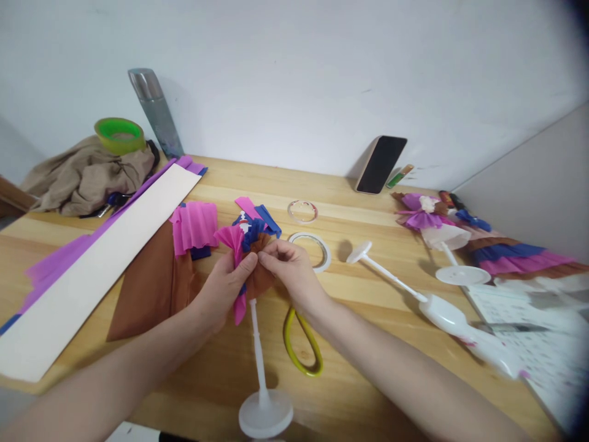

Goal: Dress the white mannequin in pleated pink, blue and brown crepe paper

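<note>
A small white dress form on a stand (258, 356) rises from its round base, its upper part wrapped in pink, blue and brown crepe paper. My left hand (218, 288) is closed at its left side, thumb pressed on the gathered brown crepe paper (261, 281). From the right, my right hand (294, 270) pinches the same brown paper, fingertips close to the left thumb. Pink crepe paper (231, 238) fans out above the left hand, beside a blue ruffle (253, 233). My fingers hide part of the form's body.
Brown sheets (142, 294), pleated pink paper (196, 227) and a long white board (101, 264) lie left. Tape rolls (325, 252) and a yellow loop (317, 362) are near my right arm. A second white form (444, 316) lies right; a phone (381, 164) leans on the wall.
</note>
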### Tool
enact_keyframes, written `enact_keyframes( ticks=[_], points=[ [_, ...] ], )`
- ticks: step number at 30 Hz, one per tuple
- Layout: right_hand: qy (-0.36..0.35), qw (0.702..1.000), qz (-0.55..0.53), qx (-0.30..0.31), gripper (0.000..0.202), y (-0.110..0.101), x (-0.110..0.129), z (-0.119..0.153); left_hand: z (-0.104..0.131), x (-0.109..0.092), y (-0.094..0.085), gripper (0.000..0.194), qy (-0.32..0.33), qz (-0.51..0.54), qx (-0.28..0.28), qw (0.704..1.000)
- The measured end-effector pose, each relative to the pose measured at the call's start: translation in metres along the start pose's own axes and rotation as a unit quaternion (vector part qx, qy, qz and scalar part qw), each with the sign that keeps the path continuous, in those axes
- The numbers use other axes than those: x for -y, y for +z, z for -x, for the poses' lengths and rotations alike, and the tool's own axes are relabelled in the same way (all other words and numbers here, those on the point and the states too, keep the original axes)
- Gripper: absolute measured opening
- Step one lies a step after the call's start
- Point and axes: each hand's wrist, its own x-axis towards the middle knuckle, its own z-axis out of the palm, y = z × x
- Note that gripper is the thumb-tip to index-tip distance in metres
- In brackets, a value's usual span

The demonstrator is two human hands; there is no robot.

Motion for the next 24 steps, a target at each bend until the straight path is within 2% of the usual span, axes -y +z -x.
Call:
enact_keyframes(
  ticks=[7,11,17,24],
  points=[
    [0.002,0.999,0.034,-0.016,0.023,0.0,0.005,0.003,0.002,-0.001,0.005,0.037,-0.015,0.006,-0.014,1.0],
    [-0.035,0.991,0.127,-0.018,0.022,0.0,0.005,0.007,0.002,0.0,0.004,0.035,-0.018,-0.008,-0.012,1.0],
    [-0.117,0.961,0.248,0.02,0.017,0.0,0.005,0.012,-0.002,0.003,0.001,0.039,-0.024,-0.028,-0.021,0.999],
    [-0.097,0.977,0.191,0.013,0.015,0.003,0.0,0.015,0.0,0.004,0.0,0.031,-0.024,-0.024,-0.026,0.999]
  ],
)
